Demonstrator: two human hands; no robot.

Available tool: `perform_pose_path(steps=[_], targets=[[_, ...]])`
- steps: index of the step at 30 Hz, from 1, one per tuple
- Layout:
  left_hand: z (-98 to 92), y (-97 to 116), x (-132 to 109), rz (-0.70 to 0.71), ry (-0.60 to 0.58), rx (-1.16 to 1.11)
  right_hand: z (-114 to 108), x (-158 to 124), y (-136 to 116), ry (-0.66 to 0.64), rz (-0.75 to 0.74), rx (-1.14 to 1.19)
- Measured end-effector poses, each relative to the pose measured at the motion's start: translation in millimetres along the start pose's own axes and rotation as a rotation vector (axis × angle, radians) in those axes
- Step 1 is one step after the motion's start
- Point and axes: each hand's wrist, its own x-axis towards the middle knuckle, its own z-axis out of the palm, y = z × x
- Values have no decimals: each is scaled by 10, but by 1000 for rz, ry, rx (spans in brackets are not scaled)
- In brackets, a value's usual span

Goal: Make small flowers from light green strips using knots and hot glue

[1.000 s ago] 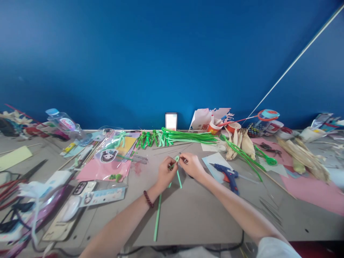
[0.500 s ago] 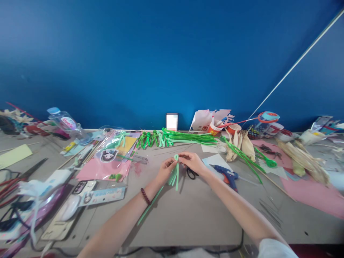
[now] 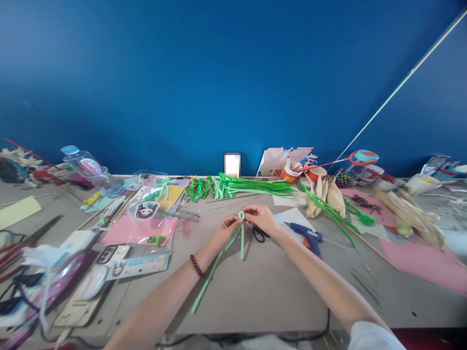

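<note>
Over the middle of the table my left hand (image 3: 226, 229) and my right hand (image 3: 260, 218) meet, fingertips pinched on a pale green pipe cleaner (image 3: 242, 243). A small loop stands up between the fingertips. From the pinch one tail hangs straight down, and a longer one slants down to the left beside my left wrist, which wears a dark red bead bracelet. Just behind my right hand lie black-handled scissors (image 3: 260, 235), partly covered by it. Beyond the hands is a bundle of green pipe cleaners (image 3: 259, 184), next to several twisted green pipe cleaner figures (image 3: 204, 187).
Right of my hands lies a blue glue gun (image 3: 305, 236); dried corn husks (image 3: 333, 197) and a paper cup (image 3: 291, 172) stand behind it. On the left are pink paper (image 3: 136, 232), a phone (image 3: 116, 253) and a plastic bottle (image 3: 82, 163). A blue wall (image 3: 219, 87) rises behind the table.
The loop between my fingertips now stands slightly higher. The hanging tails have swung, with the long one further out from my left forearm. Both hands stay in nearly the same place.
</note>
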Motion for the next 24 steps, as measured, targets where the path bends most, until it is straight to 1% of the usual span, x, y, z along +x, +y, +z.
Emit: perform_pose_path(steps=[4,6,9,11,13,16,20,22,24], targets=[[-1,-2,5,41,3,55,30,-17,19,105,-16,-118],[1,0,7,46,11,66,52,-35,24,149,-77,-193],[-9,7,6,15,29,53,59,-49,19,171,-165,-303],[-24,26,-5,-44,36,4,36,-38,9,146,-170,-310],[-38,60,-25,-130,5,-72,0,-13,-3,102,-120,-223],[-42,124,-55,-212,-120,-180,-41,18,-13,35,-34,-37],[-24,180,-74,-207,-245,-239,-30,2,-9,-99,26,120],[-14,190,-81,-201,-276,-222,-16,-21,-13,-155,41,153],[-5,191,-90,-191,-280,-202,-6,-37,-20,-178,40,158]])
